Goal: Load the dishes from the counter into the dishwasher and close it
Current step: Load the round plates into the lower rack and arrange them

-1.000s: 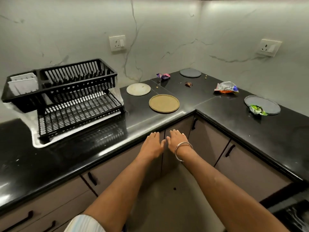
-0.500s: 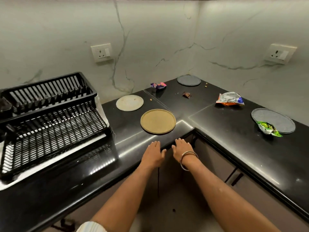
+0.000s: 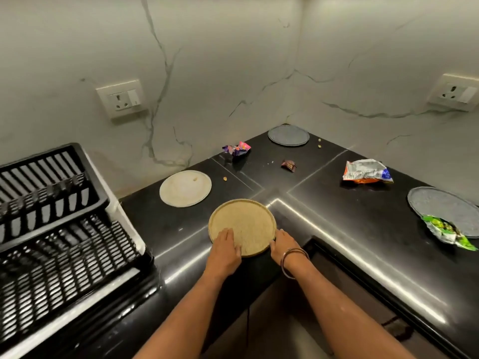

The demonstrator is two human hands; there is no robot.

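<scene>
Black polished table (image 3: pixel 337 229), L-shaped, wrapped round the corner under marble-look walls. At far left on it, a black two-tier dish rack (image 3: pixel 51 229), holding nothing that can be made out. No dishwasher in view; possibly below the table edge, cannot tell.

Four plates lying flat, well apart: a grey plate (image 3: pixel 438 208) at the right with a green wrapper (image 3: pixel 448 231) lapping its near rim; a tan plate (image 3: pixel 243 221) nearest the inner corner; a cream plate (image 3: pixel 185 187) just behind and left of it; a second grey plate (image 3: pixel 288 135) deep in the corner. Between them, a silver-and-orange packet (image 3: pixel 366 172), a pink-purple wrapper (image 3: pixel 237 149), a small brown wrapper (image 3: pixel 289 165) and a few crumbs.

Half a second ago, both hands short of the table edge, touching nothing. Now reached in onto the tan plate: left grip (image 3: pixel 225 251) laid on its near-left face, fingers fairly straight, pressing rather than clasping; right grip (image 3: pixel 283 246), bangle (image 3: pixel 293 257) at the wrist, against the near-right rim, thumb on the edge, fingers too hidden to tell whether curled under. Plate flat on the table, not yet lifted.

Reads as first contact with the first dish: loading only just begun, three more plates waiting. Likely next: tip or slide the plate toward the edge for a hold beneath it.
</scene>
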